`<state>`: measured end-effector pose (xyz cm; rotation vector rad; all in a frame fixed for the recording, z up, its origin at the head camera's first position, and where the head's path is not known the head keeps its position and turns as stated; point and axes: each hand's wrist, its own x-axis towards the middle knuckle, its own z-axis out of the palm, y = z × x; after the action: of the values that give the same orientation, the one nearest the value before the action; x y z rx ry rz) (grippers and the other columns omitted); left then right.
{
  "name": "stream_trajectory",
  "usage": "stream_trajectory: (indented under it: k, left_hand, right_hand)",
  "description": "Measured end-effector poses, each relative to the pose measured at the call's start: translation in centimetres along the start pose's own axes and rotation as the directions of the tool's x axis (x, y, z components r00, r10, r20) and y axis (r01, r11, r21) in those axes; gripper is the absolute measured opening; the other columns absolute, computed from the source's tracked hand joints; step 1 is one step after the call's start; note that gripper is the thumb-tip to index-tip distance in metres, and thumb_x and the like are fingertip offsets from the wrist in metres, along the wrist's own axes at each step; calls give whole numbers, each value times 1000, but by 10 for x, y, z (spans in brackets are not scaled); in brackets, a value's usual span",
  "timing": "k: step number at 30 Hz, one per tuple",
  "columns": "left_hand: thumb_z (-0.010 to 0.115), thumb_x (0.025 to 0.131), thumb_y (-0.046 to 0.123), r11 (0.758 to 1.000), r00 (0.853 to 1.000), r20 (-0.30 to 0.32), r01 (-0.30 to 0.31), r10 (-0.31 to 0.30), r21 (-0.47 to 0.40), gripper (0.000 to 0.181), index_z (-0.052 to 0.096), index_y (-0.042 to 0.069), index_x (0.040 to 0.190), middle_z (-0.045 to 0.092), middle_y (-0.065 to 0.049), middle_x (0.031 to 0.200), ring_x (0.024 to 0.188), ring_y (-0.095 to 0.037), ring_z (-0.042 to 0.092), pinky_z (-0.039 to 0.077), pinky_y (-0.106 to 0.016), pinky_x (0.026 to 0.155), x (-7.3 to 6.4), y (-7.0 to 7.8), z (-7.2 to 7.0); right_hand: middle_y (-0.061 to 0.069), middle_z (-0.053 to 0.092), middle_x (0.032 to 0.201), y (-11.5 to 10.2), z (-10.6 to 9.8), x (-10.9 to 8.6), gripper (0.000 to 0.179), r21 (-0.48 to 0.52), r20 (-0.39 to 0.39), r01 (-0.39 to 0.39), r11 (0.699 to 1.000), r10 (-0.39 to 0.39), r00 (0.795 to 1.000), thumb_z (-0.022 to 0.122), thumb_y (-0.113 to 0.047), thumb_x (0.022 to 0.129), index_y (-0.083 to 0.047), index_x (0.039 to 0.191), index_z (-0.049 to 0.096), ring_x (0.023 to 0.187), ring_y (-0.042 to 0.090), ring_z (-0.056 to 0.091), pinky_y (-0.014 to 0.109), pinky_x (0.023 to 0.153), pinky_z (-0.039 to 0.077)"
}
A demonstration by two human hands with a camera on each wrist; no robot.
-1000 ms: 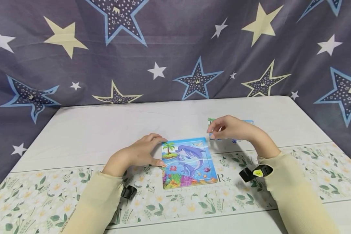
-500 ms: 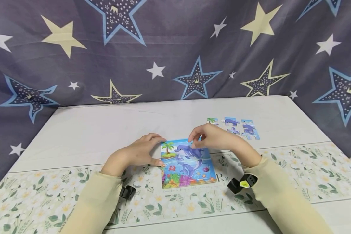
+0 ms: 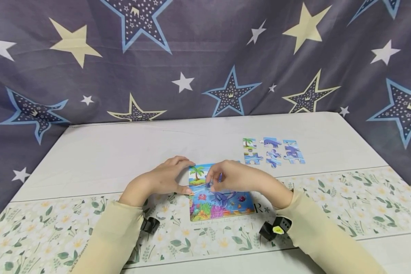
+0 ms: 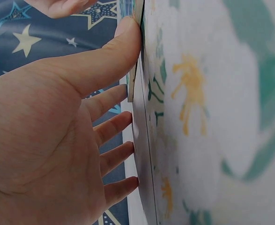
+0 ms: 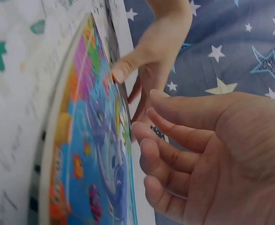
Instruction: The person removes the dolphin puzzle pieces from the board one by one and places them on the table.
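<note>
A square jigsaw puzzle (image 3: 222, 213) with a dolphin, palm tree and coral picture lies flat on the table. My left hand (image 3: 162, 177) rests at its left side with fingers spread. In the left wrist view the thumb (image 4: 128, 40) presses on the edge of the puzzle, and the straight fingertips reach down to the table. Over the middle of the picture hovers my right hand (image 3: 238, 177), covering part of the dolphin. Its thumb and fingers are loosely bent with a gap between them in the right wrist view, and nothing shows in that gap.
Several loose puzzle pieces (image 3: 272, 143) with palm and dolphin parts lie in two rows behind and right of the puzzle. A floral-patterned band (image 3: 178, 243) runs across the white table (image 3: 150, 140). A star-patterned curtain (image 3: 198, 49) hangs behind the table.
My right hand has moved from the loose pieces leftward and nearer to me, over the middle of the puzzle. The pieces it covered now show. My left hand stays in place.
</note>
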<state>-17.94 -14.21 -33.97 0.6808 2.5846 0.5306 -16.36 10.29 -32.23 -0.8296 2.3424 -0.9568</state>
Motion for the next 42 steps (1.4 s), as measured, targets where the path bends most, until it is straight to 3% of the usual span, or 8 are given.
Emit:
stream_trajectory:
  k: [9, 17, 29, 42]
  left_hand:
    - [75, 86, 46, 1000, 1000, 4, 7, -7, 0, 84, 34, 18, 154, 21, -9, 160, 148, -36, 16, 20, -61, 115, -1, 0, 0]
    - [74, 86, 46, 1000, 1000, 4, 5, -5, 2, 83, 35, 17, 154, 22, -10, 160, 147, -37, 17, 20, -62, 115, 0, 1, 1]
    - [74, 87, 45, 1000, 1000, -4, 1, -1, 11, 82, 36, 16, 153, 24, -11, 159, 147, -37, 19, 20, -61, 115, 0, 0, 1]
    - [75, 87, 43, 1000, 1000, -10, -16, 16, 15, 82, 36, 14, 153, 25, -13, 158, 146, -38, 20, 21, -60, 115, 1, -1, 1]
  right_hand:
    - [-3, 61, 79, -5, 17, 4, 18, -104, 6, -45, 994, 46, 999, 74, -14, 90, -9, 107, 68, 62, 10, 50, 24, 60, 46]
    - [-1, 61, 80, -8, 25, 6, 25, -115, 3, -113, 987, 114, 993, 80, -17, 86, -14, 107, 67, 64, 14, 52, 30, 61, 46]
    - [-1, 58, 84, -12, 29, 6, 41, -208, -14, -126, 970, 126, 992, 85, -20, 80, -13, 115, 64, 71, 15, 50, 32, 67, 44]
    - [0, 57, 83, -14, 31, 7, 35, -223, -4, -114, 968, 117, 993, 84, -18, 80, -15, 110, 65, 70, 14, 47, 31, 66, 43]
